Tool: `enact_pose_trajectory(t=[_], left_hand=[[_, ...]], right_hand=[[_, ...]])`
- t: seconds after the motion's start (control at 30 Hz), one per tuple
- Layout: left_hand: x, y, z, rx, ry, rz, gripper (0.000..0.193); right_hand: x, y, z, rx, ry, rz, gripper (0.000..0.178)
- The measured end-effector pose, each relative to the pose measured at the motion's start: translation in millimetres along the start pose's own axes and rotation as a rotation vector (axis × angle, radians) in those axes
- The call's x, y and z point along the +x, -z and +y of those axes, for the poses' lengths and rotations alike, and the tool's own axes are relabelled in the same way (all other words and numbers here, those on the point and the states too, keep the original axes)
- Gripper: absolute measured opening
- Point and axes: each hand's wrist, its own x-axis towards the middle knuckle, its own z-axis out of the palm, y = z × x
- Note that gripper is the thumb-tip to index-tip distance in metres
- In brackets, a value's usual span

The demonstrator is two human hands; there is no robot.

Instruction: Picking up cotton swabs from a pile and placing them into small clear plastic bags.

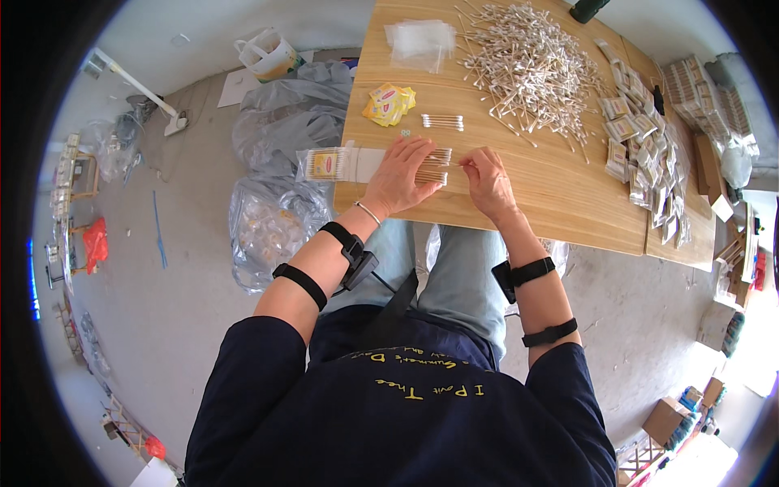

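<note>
The left hand (398, 177) lies palm down over slim wooden cotton swabs with white tips (433, 175), probably steadying their rows; I cannot tell whether it clamps them. The right hand (488, 183) has thumb and fingertips together beside them, anything pinched too small to tell. All rest on the smooth, pale wood-grain table (584, 195). Beyond lie a short aligned swab row (442, 122), overlapping glossy yellow cards (388, 105) and a tangled swab heap (531, 65).
</note>
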Motion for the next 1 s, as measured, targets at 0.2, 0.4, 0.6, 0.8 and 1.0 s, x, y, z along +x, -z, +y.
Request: enact_pose_trajectory(t=[0.2, 0.4, 0.6, 0.8, 1.0], left_hand=[[1, -2, 1, 0.015, -0.029, 0.006, 0.062], [-1, -1, 0, 0.038, -0.059, 0.011, 0.062], [0, 2, 3, -0.04, 0.031, 0.019, 0.072], [0, -2, 2, -0.072, 0.044, 0.013, 0.075], [2, 1, 2, -0.093, 0.057, 0.014, 0.078]], right_hand=[[-27, 25, 20, 0.241, -0.349, 0.17, 0.01], [-106, 99, 37, -0.069, -0.493, 0.114, 0.009], [-98, 114, 25, -0.355, -0.408, 0.039, 0.019], [-7, 25, 3, -0.117, -0.244, -0.113, 0.019], [5, -1, 8, -0.223, -0.125, -0.147, 0.01]])
